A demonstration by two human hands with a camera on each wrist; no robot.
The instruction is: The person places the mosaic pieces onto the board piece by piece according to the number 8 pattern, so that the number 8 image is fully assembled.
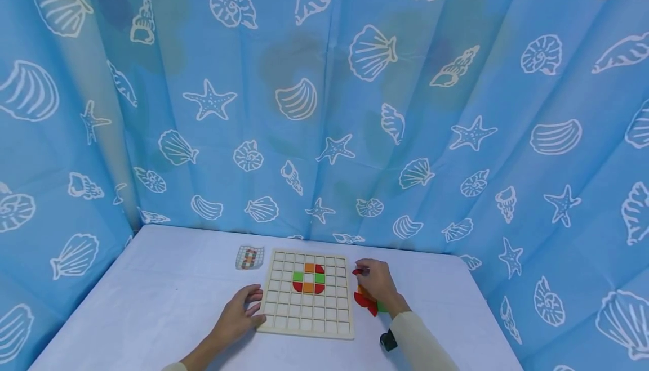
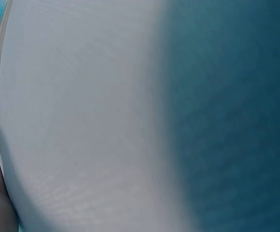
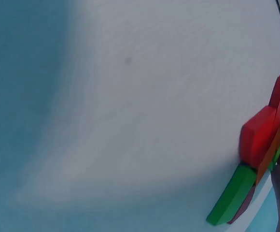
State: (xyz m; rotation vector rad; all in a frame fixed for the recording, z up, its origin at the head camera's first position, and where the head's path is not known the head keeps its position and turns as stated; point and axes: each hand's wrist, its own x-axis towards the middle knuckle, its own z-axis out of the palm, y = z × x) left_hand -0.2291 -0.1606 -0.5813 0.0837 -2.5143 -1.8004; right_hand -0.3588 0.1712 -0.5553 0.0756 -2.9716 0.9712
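A cream grid board (image 1: 304,323) lies on the white table. In its upper middle, several red, orange and green tiles form a ring around a bare cell, among them an orange square (image 1: 308,287) and a green square (image 1: 298,276). My left hand (image 1: 236,316) rests against the board's left edge with its fingers loosely spread. Just past the right edge, my right hand (image 1: 381,282) pinches a red tile (image 1: 357,272) at its fingertips. Below that hand sits a loose pile with red pieces (image 1: 362,300) and a green block (image 3: 232,195), partly hidden by the hand.
A small card (image 1: 249,258) printed with a coloured grid pattern lies beyond the left hand, near the board's upper left corner. The white table (image 1: 167,281) meets a blue shell-print curtain (image 1: 314,134) at the back and sides. Beside the right sleeve is a small black device (image 1: 389,341).
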